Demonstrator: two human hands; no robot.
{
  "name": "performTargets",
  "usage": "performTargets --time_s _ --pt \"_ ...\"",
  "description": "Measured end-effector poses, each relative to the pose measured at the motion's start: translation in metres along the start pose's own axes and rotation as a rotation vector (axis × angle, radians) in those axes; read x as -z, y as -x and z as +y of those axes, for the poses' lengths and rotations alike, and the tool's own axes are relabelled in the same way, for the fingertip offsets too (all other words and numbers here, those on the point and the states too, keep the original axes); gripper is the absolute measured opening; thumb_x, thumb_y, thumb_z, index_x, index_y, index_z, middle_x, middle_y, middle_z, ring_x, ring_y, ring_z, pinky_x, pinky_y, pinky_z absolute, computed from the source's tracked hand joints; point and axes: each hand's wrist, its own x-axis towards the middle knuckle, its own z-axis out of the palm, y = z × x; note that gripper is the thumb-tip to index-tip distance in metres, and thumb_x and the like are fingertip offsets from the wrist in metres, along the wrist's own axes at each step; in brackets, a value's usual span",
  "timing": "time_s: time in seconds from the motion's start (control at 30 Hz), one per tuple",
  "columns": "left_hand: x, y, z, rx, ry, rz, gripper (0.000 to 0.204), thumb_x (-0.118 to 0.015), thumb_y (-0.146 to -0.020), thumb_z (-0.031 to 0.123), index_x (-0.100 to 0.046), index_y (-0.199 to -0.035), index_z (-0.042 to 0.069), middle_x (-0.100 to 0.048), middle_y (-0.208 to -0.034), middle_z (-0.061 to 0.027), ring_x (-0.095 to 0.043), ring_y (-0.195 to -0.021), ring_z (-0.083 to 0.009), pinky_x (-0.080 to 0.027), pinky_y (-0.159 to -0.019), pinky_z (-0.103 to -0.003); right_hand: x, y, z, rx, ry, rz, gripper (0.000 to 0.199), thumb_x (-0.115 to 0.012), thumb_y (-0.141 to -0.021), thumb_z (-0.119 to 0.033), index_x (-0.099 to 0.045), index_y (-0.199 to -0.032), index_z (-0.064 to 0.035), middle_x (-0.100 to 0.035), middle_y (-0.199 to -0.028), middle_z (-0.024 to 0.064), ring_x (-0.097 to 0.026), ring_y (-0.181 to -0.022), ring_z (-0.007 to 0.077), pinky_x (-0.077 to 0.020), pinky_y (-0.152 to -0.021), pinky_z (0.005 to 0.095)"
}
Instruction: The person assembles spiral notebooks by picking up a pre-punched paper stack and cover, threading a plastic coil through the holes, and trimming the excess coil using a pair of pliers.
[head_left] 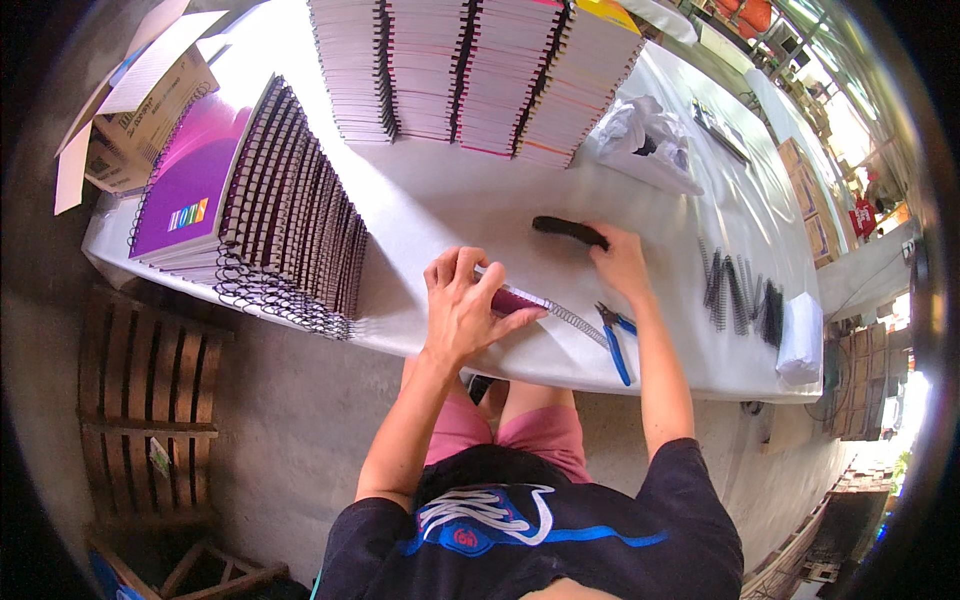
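Note:
My left hand is closed around a small purple-covered book, which stands on edge near the table's front. A thin wire coil runs from the book's edge toward the right. My right hand grips one end of a black, elongated, slightly curved object, whose kind I cannot make out. It is held over the table, apart from the book. Blue-handled pliers lie between the coil's end and my right forearm, with their jaws pointing away from me.
Spiral-bound purple notebooks are stacked at the left. Tall book stacks stand at the back. Loose dark coils and a white block lie at the right, crumpled white plastic behind. An open cardboard box is far left.

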Motion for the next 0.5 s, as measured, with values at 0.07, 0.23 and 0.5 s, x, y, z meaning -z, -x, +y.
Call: performTargets --time_s 0.07,0.23,0.5 --pt "0.001 0.000 -0.001 0.017 0.006 -0.001 0.060 -0.077 -0.055 0.058 -0.056 -0.076 0.006 -0.046 -0.101 -0.0091 -0.040 -0.102 -0.0321 -0.032 -0.088 -0.047 0.001 0.009 -0.015 0.113 -0.793 -0.146 0.034 -0.058 -0.069 0.007 -0.069 -0.099 -0.0041 -0.070 -0.091 0.0109 -0.068 -0.083 0.0257 -0.0520 -0.077 0.0312" --pt "-0.001 0.002 -0.003 0.007 -0.005 0.015 0.060 -0.078 -0.054 0.057 -0.056 -0.074 0.005 -0.047 -0.102 -0.0105 -0.040 -0.104 -0.0330 -0.032 -0.091 -0.047 -0.014 0.015 -0.027 0.005 -0.698 -0.360 0.020 -0.060 -0.062 0.010 -0.070 -0.076 0.0009 -0.070 -0.083 0.0178 -0.068 -0.081 0.0259 -0.0532 -0.079 0.0322" --pt "0.001 -0.005 -0.001 -0.019 0.066 -0.015 0.057 -0.076 -0.057 0.057 -0.058 -0.075 0.006 -0.046 -0.105 -0.0112 -0.039 -0.111 -0.0333 -0.032 -0.092 -0.047 -0.003 0.003 -0.038 0.060 -0.349 -0.218 0.014 -0.063 -0.070 0.004 -0.072 -0.080 0.0025 -0.069 -0.082 0.0187 -0.068 -0.074 0.0247 -0.0556 -0.073 0.0347"
